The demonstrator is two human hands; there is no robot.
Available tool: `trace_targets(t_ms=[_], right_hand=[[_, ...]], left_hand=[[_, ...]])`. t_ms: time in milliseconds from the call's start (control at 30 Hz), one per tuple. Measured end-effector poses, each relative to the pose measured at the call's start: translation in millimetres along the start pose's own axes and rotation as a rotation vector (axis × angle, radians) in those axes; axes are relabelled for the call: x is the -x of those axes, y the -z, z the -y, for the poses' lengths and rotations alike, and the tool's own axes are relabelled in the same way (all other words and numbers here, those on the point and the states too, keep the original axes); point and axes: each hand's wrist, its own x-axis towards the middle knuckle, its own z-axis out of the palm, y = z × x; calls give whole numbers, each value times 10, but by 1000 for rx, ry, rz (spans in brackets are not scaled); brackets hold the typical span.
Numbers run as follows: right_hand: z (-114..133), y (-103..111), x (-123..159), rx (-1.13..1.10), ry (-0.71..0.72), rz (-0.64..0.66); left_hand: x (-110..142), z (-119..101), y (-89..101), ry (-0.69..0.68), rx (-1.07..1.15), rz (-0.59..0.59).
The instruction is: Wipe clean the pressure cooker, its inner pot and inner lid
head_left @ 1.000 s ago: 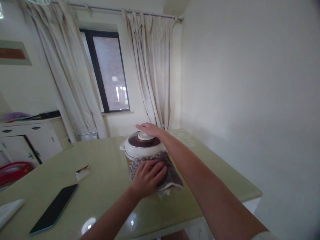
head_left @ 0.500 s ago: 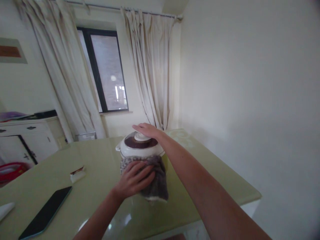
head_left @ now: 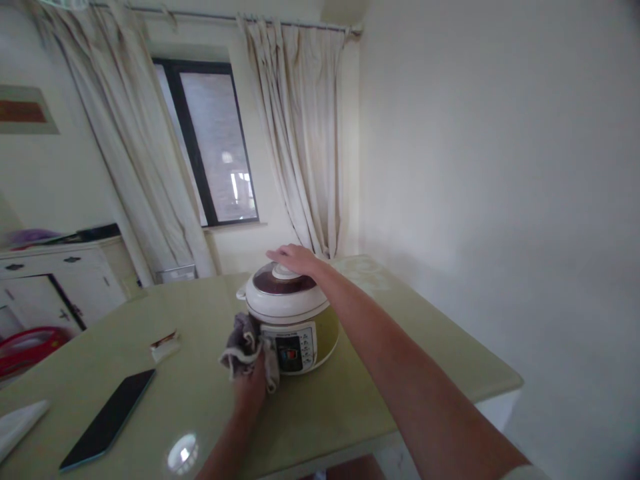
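Note:
A white and olive electric cooker (head_left: pixel 320 333) with a dark lid and a front control panel stands on the pale green table (head_left: pixel 415 360). My right hand (head_left: pixel 293 257) lies flat on the lid, fingers stretched over the white knob. My left hand (head_left: pixel 253 383) is closed on a grey patterned cloth (head_left: pixel 243 343), pressed against the cooker's left side. The cloth hides most of the fingers.
A dark phone (head_left: pixel 110 417) lies on the table at the near left, with a small packet (head_left: pixel 165 347) beyond it and a white sheet (head_left: pixel 17 423) at the left edge. A white cabinet (head_left: pixel 65 283) and a curtained window (head_left: pixel 215 143) stand behind. The wall runs along the table's right side.
My left hand has slid the cloth from the cooker's front round to its left side, baring the control panel. The right hand has stayed on the lid.

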Motion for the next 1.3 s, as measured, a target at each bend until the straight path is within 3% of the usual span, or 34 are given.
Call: trace_targets(t_ms=[100, 200, 300, 467, 600, 700, 767, 900, 1033, 1167, 1300], right_hand=[[-15, -40, 39, 40, 26, -59], [-32, -95, 86, 119, 75, -151], [-27, -124, 117, 174, 95, -191], [19, -94, 136, 120, 65, -179], [26, -67, 106, 39, 2, -136], [-4, -59, 46, -25, -39, -82], [-35, -54, 7, -32, -33, -44], [-68, -41, -8, 57, 54, -18], [-5, -18, 38, 33, -35, -36], [62, -2, 60, -5, -76, -39], [39, 6, 29, -21, -83, -35]], left_hand=[[-193, 25, 45, 240, 9, 89], [-378, -42, 101, 300, -18, 110], [-387, -240, 135, 321, -48, 113], [1, -696, 121, 205, -79, -110], [85, -1047, 105, -106, -136, -126], [-231, -1354, 146, -367, -239, -75], [-557, -1576, 184, -409, -350, 30], [-1219, -1921, 190, -242, -609, 285], [-1656, -2029, 77, -98, -729, 435], [-1727, -2111, 0, -101, -820, 453], [-1443, -2249, 75, -238, -883, 399]])
